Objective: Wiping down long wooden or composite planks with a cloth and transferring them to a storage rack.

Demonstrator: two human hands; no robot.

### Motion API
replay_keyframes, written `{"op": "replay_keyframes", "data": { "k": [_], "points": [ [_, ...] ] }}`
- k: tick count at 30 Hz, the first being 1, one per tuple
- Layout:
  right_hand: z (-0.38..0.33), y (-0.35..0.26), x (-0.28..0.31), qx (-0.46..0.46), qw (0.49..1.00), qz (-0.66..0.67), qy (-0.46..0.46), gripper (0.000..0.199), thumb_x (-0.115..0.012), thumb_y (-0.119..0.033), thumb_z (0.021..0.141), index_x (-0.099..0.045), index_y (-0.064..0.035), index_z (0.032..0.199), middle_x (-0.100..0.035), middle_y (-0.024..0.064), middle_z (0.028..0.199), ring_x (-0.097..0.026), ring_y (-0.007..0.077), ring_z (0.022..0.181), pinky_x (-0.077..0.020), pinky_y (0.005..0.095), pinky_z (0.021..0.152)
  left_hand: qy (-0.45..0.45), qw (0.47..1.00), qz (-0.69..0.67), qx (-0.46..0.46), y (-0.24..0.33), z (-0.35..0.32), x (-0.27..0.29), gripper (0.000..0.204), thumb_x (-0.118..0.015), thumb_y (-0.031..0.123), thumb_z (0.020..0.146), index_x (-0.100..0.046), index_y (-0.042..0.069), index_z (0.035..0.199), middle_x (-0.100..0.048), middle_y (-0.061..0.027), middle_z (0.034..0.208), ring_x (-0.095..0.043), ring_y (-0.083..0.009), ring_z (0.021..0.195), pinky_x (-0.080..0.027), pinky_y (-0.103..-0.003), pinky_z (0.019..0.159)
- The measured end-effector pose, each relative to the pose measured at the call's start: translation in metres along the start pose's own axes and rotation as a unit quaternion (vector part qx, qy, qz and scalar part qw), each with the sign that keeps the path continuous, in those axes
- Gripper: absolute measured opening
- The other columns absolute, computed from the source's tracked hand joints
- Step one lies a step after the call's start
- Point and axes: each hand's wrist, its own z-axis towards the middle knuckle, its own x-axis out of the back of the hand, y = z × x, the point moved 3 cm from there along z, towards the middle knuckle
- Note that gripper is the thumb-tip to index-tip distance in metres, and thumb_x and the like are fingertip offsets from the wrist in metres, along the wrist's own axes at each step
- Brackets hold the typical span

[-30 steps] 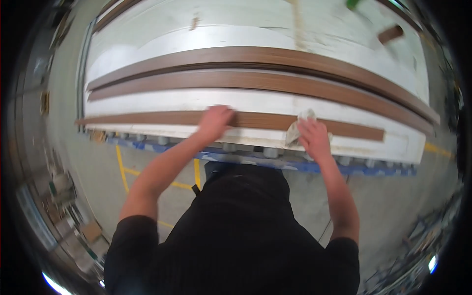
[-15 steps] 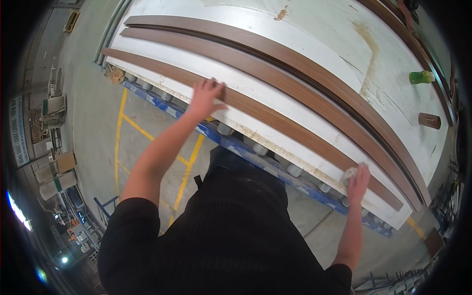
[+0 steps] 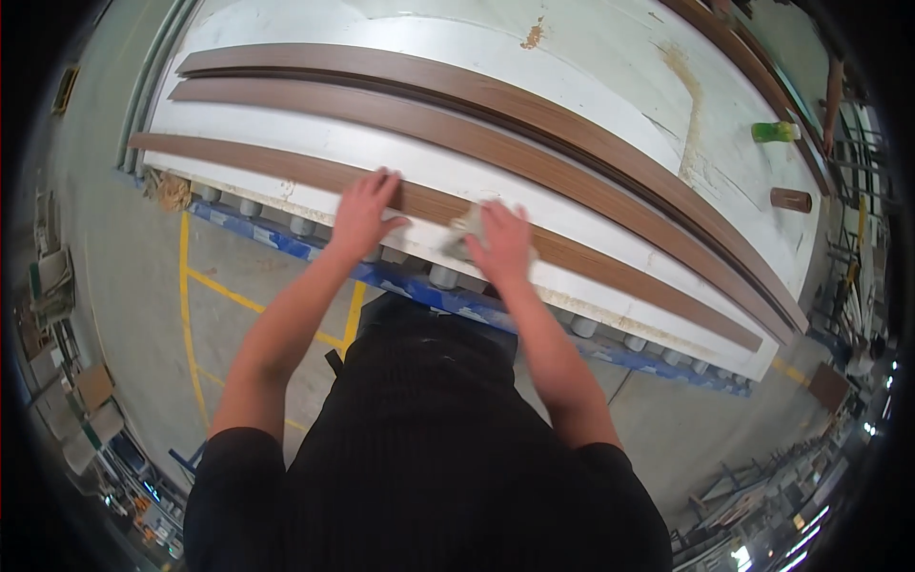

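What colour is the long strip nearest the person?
Brown, faintly grained; the strip shows best in the head view.

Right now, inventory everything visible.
board: one, white, upper centre
near strip: one, brown, near edge
far strips: at least two, brown, beyond
cloth: one, pale, over near strip
bottle: one, green, far right
cylinder: one, brown, near bottle
frame: one, blue, below board
rollers: several, grey, along frame
floor lines: several, yellow, left
background clutter: uncountable, mixed, outer edges
left hand: one, bare, on near strip
right hand: one, bare, at cloth
sleeves: two, black, lower edge
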Motion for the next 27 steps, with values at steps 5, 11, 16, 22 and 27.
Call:
{"op": "replay_keyframes", "data": {
  "k": [5, 11, 16, 22, 27],
  "points": [
    [-0.109, 0.142, 0.124, -0.169, 0.963, -0.167, 0.129, 0.048, -0.072, -0.032, 0.094, -0.065, -0.0055, 0.133, -0.066, 0.0179, 0.136, -0.059, 0.0391, 0.128, -0.0363, 0.0566, 0.116, 0.011, 0.998, 0.053, 0.007, -0.118, -0.011, 0.051, 0.079, -0.089, 0.036, 0.081, -0.059, 0.015, 0.151, -0.055, -0.0157, 0.148, -0.051, -0.0402, 0.137, -0.043, -0.052, 0.116],
    [-0.088, 0.148, 0.093, -0.165, 0.953, -0.231, 0.101, 0.036, -0.071, -0.032, 0.093, -0.066, -0.0046, 0.116, -0.067, 0.0175, 0.114, -0.061, 0.0415, 0.111, -0.0427, 0.0567, 0.099, -0.003, 0.999, -0.004, -0.035, -0.126, 0.009, 0.043, 0.074, -0.089, 0.027, 0.080, -0.062, 0.013, 0.148, -0.057, -0.0138, 0.142, -0.052, -0.0389, 0.133, -0.045, -0.052, 0.112],
    [0.020, -0.014, -0.015, -0.166, 0.981, -0.105, 0.004, 0.041, -0.074, -0.038, 0.092, -0.066, -0.0039, 0.113, -0.066, 0.0179, 0.112, -0.060, 0.0404, 0.111, -0.0436, 0.0549, 0.100, 0.010, 0.999, 0.014, -0.048, -0.115, -0.001, 0.038, 0.072, -0.090, 0.020, 0.077, -0.065, 0.012, 0.144, -0.061, -0.0126, 0.134, -0.054, -0.0372, 0.124, -0.046, -0.049, 0.108],
    [-0.005, -0.009, 0.008, -0.071, 0.983, -0.131, 0.111, 0.033, -0.077, -0.039, 0.088, -0.067, -0.0099, 0.099, -0.066, 0.0116, 0.104, -0.062, 0.0367, 0.103, -0.0442, 0.0536, 0.095, 0.025, 0.997, -0.013, -0.078, -0.011, -0.002, -0.001, 0.070, -0.091, 0.022, 0.074, -0.068, 0.013, 0.139, -0.064, -0.0106, 0.126, -0.056, -0.0347, 0.122, -0.044, -0.053, 0.110],
    [-0.132, 0.138, 0.134, -0.130, 0.942, -0.274, 0.144, 0.037, -0.082, -0.033, 0.089, -0.071, -0.0079, 0.114, -0.072, 0.0147, 0.119, -0.065, 0.0389, 0.112, -0.0460, 0.0538, 0.099, 0.018, 0.994, -0.024, -0.102, 0.095, -0.003, -0.035, 0.072, -0.089, 0.031, 0.077, -0.064, 0.014, 0.142, -0.060, -0.0099, 0.128, -0.055, -0.0321, 0.129, -0.035, -0.063, 0.120]
  ]
}}
